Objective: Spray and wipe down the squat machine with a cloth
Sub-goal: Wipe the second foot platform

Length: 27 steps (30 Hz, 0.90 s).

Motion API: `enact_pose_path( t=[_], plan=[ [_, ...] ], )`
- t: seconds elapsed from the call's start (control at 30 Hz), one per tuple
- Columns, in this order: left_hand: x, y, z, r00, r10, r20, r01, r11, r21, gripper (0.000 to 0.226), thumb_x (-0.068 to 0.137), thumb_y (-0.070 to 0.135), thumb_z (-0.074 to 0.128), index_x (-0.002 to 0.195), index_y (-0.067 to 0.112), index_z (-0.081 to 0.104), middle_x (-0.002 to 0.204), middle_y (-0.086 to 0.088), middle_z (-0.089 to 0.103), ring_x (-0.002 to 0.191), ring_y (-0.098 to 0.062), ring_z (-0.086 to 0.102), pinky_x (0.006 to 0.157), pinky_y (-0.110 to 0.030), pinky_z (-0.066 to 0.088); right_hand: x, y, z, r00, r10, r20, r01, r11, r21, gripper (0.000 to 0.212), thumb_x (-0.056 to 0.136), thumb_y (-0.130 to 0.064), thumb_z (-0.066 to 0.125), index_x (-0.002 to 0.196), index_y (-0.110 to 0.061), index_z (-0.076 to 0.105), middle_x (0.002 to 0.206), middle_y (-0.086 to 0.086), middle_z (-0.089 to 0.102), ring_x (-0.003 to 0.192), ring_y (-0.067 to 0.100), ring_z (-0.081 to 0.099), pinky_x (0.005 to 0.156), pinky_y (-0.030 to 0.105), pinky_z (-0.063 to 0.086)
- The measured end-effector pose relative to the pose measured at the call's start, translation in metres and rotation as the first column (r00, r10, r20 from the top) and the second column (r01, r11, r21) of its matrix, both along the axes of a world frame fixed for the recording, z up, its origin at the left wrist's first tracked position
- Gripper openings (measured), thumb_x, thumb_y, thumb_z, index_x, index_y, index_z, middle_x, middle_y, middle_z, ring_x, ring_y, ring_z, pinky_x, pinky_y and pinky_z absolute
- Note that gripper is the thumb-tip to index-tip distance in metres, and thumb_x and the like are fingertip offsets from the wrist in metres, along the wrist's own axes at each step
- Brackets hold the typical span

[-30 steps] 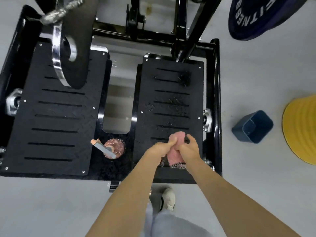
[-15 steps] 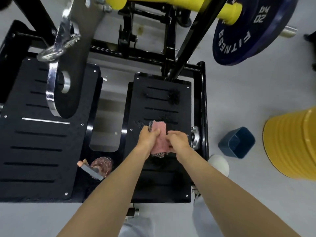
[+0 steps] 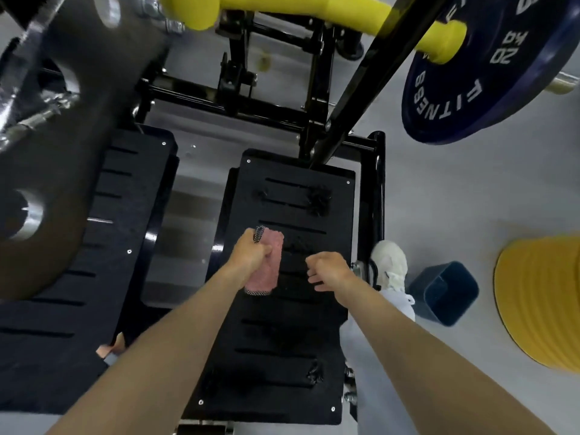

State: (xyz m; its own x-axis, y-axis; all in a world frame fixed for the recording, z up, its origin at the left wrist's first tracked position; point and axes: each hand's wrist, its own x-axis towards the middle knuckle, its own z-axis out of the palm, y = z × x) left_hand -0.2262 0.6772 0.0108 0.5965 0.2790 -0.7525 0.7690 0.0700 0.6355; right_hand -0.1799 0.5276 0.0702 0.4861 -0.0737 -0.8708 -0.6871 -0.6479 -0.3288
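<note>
The squat machine has two black slotted footplates; the right footplate (image 3: 292, 346) lies under my arms and the left footplate (image 3: 72, 312) is beside it. My left hand (image 3: 251, 254) grips a pink cloth (image 3: 266, 268) with a dark mesh edge, held over the middle of the right footplate. My right hand (image 3: 329, 270) hovers just right of the cloth with fingers loosely curled and nothing in it. The spray bottle (image 3: 111, 351) is mostly hidden behind my left forearm, between the two plates.
A dark weight plate (image 3: 62, 146) hangs close at upper left. A blue 20 kg plate (image 3: 489, 76) sits on a yellow bar at upper right. A small dark blue bin (image 3: 442, 293) and a yellow ribbed stack (image 3: 543, 299) stand on the grey floor at right.
My right hand has let go of the cloth and moved off to the right. My left hand keeps the cloth, farther up the right footplate. The view has tilted up and closer.
</note>
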Motion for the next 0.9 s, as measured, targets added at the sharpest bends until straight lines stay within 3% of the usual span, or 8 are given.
enact_pose_path(
  t=[0.13,0.23,0.3,0.4,0.5,0.67,0.83,0.9],
  plan=[
    [0.035,-0.002,-0.025,0.998,-0.066,-0.022,0.069,0.987,0.144,0.031,0.093,0.014,0.052,0.122,0.006,0.05,0.12,-0.011,0.057,0.109,-0.027,0.055,0.093,-0.038,0.046,0.034,-0.011,-0.037,0.988,0.138,0.068,-0.135,0.989,-0.055,0.024,0.092,-0.008,0.048,0.105,0.0,0.065,0.092,0.012,0.057,0.084,0.024,0.053,0.084,0.041,0.051],
    [0.064,-0.004,-0.044,0.993,-0.101,-0.059,0.113,0.958,0.265,0.03,0.094,0.017,0.049,0.123,0.011,0.052,0.12,-0.009,0.058,0.108,-0.026,0.056,0.092,-0.037,0.046,0.061,-0.018,-0.061,0.973,0.192,0.128,-0.184,0.98,-0.074,0.03,0.093,-0.011,0.046,0.116,0.0,0.063,0.101,0.015,0.06,0.089,0.023,0.053,0.094,0.04,0.047],
    [0.088,-0.004,-0.054,0.993,-0.105,-0.044,0.114,0.928,0.356,0.021,0.095,0.019,0.047,0.113,0.013,0.055,0.112,-0.011,0.061,0.1,-0.029,0.059,0.087,-0.039,0.049,0.081,-0.025,-0.071,0.949,0.272,0.157,-0.259,0.961,-0.097,0.03,0.094,-0.01,0.045,0.119,-0.003,0.061,0.116,0.014,0.061,0.099,0.025,0.057,0.09,0.034,0.046],
    [0.122,-0.002,-0.058,0.988,-0.15,0.02,0.115,0.827,0.551,0.018,0.097,0.023,0.043,0.097,0.008,0.053,0.098,-0.014,0.061,0.088,-0.031,0.058,0.074,-0.036,0.046,0.108,-0.035,-0.092,0.929,0.299,0.219,-0.278,0.953,-0.12,0.033,0.093,-0.009,0.046,0.125,-0.008,0.056,0.128,0.009,0.053,0.103,0.022,0.056,0.082,0.026,0.045],
    [0.152,0.002,-0.059,0.957,-0.289,0.016,0.197,0.691,0.695,0.024,0.098,0.025,0.043,0.095,0.003,0.053,0.102,-0.018,0.055,0.093,-0.034,0.055,0.073,-0.038,0.042,0.133,-0.037,-0.109,0.928,0.273,0.255,-0.244,0.96,-0.14,0.04,0.092,-0.009,0.047,0.132,-0.008,0.049,0.135,0.01,0.045,0.105,0.022,0.054,0.083,0.025,0.044],
    [0.191,0.012,-0.079,0.945,-0.327,0.014,0.18,0.557,0.811,0.023,0.099,0.024,0.048,0.094,0.004,0.056,0.102,-0.015,0.052,0.086,-0.035,0.058,0.069,-0.039,0.048,0.164,-0.027,-0.13,0.91,0.324,0.259,-0.275,0.939,-0.207,0.051,0.09,-0.01,0.047,0.14,-0.013,0.038,0.141,0.008,0.03,0.12,0.028,0.045,0.093,0.043,0.05],
    [0.222,0.034,-0.091,0.951,-0.301,-0.066,0.199,0.435,0.878,0.023,0.096,0.009,0.047,0.114,0.006,0.061,0.113,-0.017,0.05,0.09,-0.038,0.055,0.065,-0.037,0.038,0.185,-0.012,-0.144,0.894,0.366,0.259,-0.289,0.912,-0.292,0.063,0.089,-0.012,0.05,0.146,-0.012,0.025,0.152,0.01,0.014,0.134,0.028,0.022,0.104,0.039,0.038],
    [0.231,0.037,-0.1,0.942,-0.309,-0.13,0.256,0.41,0.875,0.026,0.093,0.006,0.049,0.117,0.006,0.06,0.118,-0.016,0.048,0.097,-0.038,0.053,0.068,-0.04,0.041,0.192,-0.01,-0.148,0.855,0.44,0.274,-0.344,0.877,-0.336,0.067,0.09,-0.015,0.051,0.149,-0.012,0.02,0.157,0.011,0.001,0.138,0.029,0.018,0.108,0.04,0.035]
  ],
)
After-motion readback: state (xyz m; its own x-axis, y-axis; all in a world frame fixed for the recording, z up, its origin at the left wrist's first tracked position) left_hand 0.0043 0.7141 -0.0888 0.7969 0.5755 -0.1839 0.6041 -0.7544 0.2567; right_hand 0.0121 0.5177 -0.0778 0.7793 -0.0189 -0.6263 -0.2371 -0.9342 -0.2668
